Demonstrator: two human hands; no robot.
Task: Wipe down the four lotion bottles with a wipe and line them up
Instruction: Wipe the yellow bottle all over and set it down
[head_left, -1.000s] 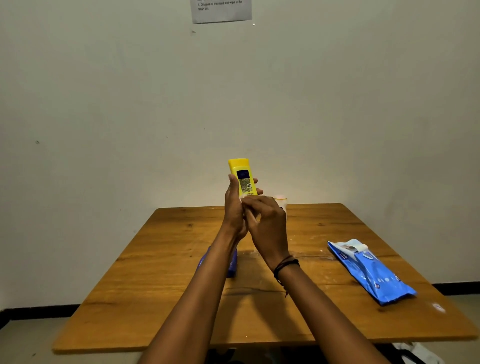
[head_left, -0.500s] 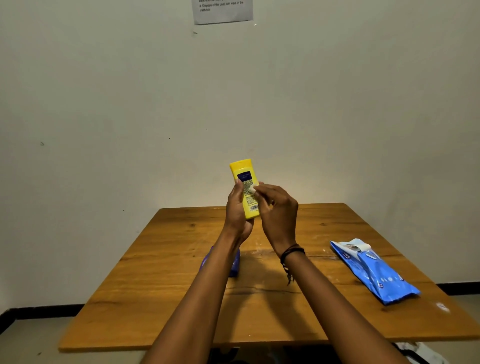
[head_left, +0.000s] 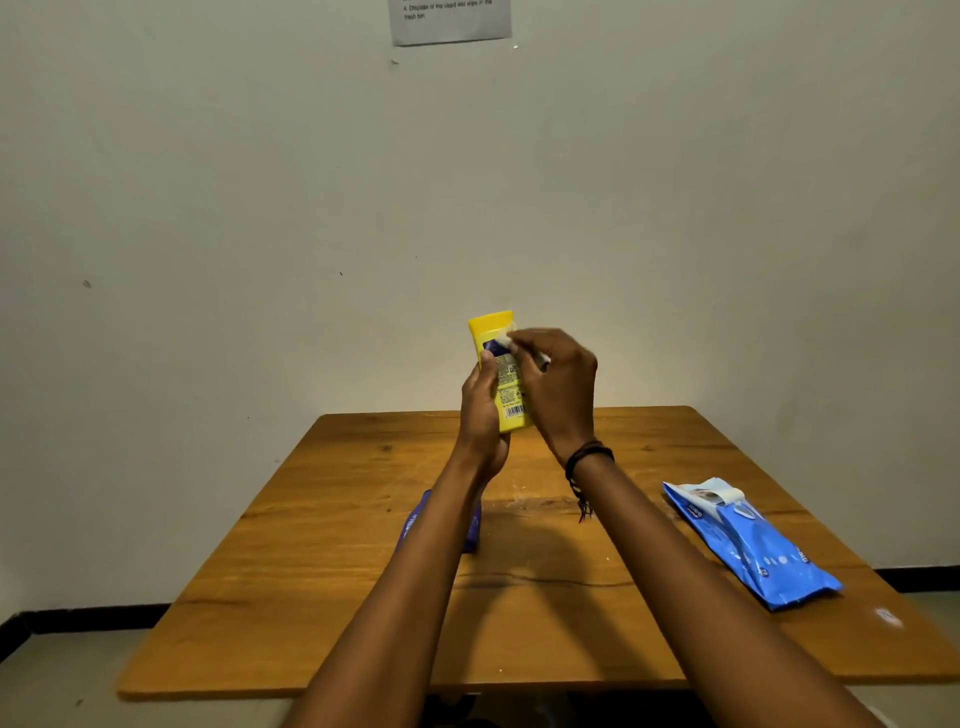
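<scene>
While gripped in the left hand above the far half of the table, held upright, label side toward the camera: yellow bottle, lifted clear so every face can be reached. Fingers of that hand wrapped round its lower body, clamped. Right hand pinched on a small white wipe, pressed against the bottle near its upper end. Probably mid-wipe, working the label side.

On the table, under the left forearm: blue bottle, mostly hidden, attitude unclear. Other two bottles not visible. Far right, well apart: blue wipe pack, lying flat, flap peeled open at its far end, kept within reach for a fresh sheet. Contents not visible from here.
</scene>
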